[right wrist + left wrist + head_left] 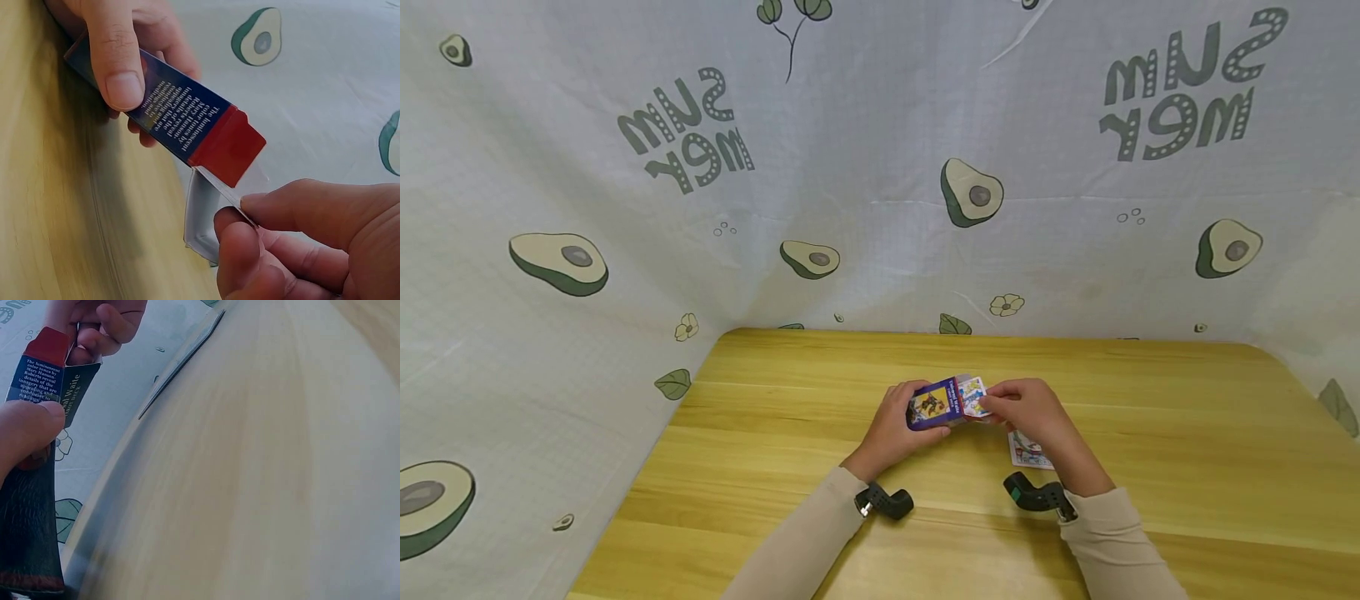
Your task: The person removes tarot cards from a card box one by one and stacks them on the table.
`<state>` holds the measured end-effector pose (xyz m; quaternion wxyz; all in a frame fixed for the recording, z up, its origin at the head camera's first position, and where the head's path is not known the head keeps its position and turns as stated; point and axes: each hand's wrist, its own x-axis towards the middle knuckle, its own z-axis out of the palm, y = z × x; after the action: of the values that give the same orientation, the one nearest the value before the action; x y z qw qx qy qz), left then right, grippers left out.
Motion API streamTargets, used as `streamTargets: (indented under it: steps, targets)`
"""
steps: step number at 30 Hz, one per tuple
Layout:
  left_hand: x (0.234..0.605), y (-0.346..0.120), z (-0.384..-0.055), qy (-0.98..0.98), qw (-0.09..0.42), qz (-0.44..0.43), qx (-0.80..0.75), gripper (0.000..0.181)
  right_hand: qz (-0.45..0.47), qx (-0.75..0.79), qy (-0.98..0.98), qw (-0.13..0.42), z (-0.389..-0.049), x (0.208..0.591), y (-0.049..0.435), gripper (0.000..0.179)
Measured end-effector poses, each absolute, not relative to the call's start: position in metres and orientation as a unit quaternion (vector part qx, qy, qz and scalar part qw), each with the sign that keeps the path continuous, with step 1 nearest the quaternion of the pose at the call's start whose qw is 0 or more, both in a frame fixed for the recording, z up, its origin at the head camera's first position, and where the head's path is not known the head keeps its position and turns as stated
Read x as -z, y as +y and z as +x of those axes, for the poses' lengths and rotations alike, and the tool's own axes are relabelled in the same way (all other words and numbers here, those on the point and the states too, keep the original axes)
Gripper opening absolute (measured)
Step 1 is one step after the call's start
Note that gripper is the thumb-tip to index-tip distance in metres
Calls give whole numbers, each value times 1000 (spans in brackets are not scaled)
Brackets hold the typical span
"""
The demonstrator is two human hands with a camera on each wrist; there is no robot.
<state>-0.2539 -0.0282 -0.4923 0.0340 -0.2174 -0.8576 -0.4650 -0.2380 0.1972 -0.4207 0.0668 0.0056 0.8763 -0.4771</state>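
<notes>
Card box (928, 406) is in L hand (891, 429), thumb & fingers curled round its sides, mouth facing R hand (1030, 412). R hand pinches printed card (972, 396) btwn thumb & fingers, at box mouth. Red flap (231, 147) stands open near R fingertips. Loose card (1028, 451) lies under R hand, which partly blocks it in head view. Wood-grain table (970, 542) extends below both hands; avocado-print sheet (887, 125) hangs beyond them.

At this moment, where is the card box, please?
In the head view, the card box is a little below and right of the picture's middle, held in the left hand, with the right hand at its open end.
</notes>
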Motion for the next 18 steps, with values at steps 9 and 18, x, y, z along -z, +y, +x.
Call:
streamTargets:
  steps: [9,18]
  targets:
    - [492,-29,-254,-858,34,-216,464,72,13,494,866,79,-238,420,203,34]
    - [493,-29,-253,-857,35,-219,466,72,15,500,862,81,-240,421,210,30]
